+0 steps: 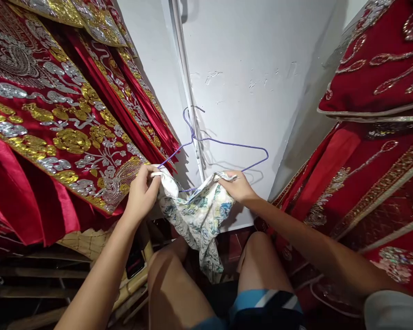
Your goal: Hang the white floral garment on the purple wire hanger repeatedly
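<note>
Floral white garment [206,211] w/ blue-green print, draped — L [145,188] & R hand [239,187] grips pinching its edge

From my end I see two bare hands, left hand [142,192] and right hand [239,185], on slim bare forearms. Pale grey sleeve [395,311], plain, wide edge, far down the arm behind the right hand. Shorts [265,305] below both hands: blue band near the hem, black part, slanted white and greyish stripes on the right leg; I get only a blue sliver of the left leg. Bare, rounded knees below the hands.
</note>
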`<state>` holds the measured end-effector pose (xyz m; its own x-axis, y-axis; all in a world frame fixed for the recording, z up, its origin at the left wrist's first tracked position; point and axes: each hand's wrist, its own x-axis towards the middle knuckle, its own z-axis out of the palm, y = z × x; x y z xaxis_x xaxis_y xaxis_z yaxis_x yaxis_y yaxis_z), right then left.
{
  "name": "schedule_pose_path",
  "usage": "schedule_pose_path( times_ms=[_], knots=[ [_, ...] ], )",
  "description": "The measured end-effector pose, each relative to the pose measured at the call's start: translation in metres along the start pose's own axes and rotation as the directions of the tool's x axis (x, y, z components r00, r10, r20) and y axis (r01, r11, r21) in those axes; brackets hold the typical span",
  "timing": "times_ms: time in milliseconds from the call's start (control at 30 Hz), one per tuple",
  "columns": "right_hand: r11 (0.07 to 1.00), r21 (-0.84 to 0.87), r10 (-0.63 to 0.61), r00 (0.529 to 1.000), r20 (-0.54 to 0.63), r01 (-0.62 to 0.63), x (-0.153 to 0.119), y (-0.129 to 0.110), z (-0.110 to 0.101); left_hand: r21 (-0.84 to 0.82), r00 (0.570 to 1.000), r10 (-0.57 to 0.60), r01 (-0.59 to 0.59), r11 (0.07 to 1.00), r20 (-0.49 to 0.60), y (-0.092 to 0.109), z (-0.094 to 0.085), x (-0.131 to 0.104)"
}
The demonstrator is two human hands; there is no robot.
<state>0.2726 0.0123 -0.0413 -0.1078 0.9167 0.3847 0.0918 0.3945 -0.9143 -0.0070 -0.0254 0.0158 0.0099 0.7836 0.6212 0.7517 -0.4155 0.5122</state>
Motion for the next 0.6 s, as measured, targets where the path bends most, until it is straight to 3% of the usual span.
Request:
schedule_pose_path(
  times_ms=[100, 200, 267, 467, 533, 600],
  knots=[
    [0.993, -0.071, -0.101, 0.995, -0.023, 0.099, 0.001, 0.000, -0.014, -0.047, 0.997, 0.073, -0.074, 0.996, -0.004, 0.000, 0.006, 0.015],
    [0.979, -0.166, -0.151, 0.971, -0.184, 0.121, 0.012, 0.001, -0.047, -0.065, 0.998, 0.049, -0.046, 0.997, 0.039, -0.006, 0.004, 0.021],
    [0.966, -0.236, -0.157, 0.961, -0.228, 0.102, 0.025, -0.001, -0.072, -0.140, 0.998, 0.014, -0.004, 0.990, 0.068, -0.010, 0.001, 0.022],
    [0.931, -0.361, -0.057, 0.998, 0.022, 0.061, 0.063, -0.026, -0.120, -0.392, 0.983, -0.108, 0.158, 0.906, 0.145, -0.009, -0.014, 0.028],
    [0.955, -0.295, -0.017, 0.995, 0.097, 0.045, 0.067, -0.040, -0.131, -0.489, 0.945, -0.225, 0.317, 0.813, 0.239, -0.008, -0.024, 0.034],
    [0.985, -0.172, 0.067, 0.970, 0.234, -0.027, 0.067, -0.054, -0.140, -0.555, 0.869, -0.325, 0.489, 0.673, 0.372, -0.009, -0.033, 0.041]
  ],
)
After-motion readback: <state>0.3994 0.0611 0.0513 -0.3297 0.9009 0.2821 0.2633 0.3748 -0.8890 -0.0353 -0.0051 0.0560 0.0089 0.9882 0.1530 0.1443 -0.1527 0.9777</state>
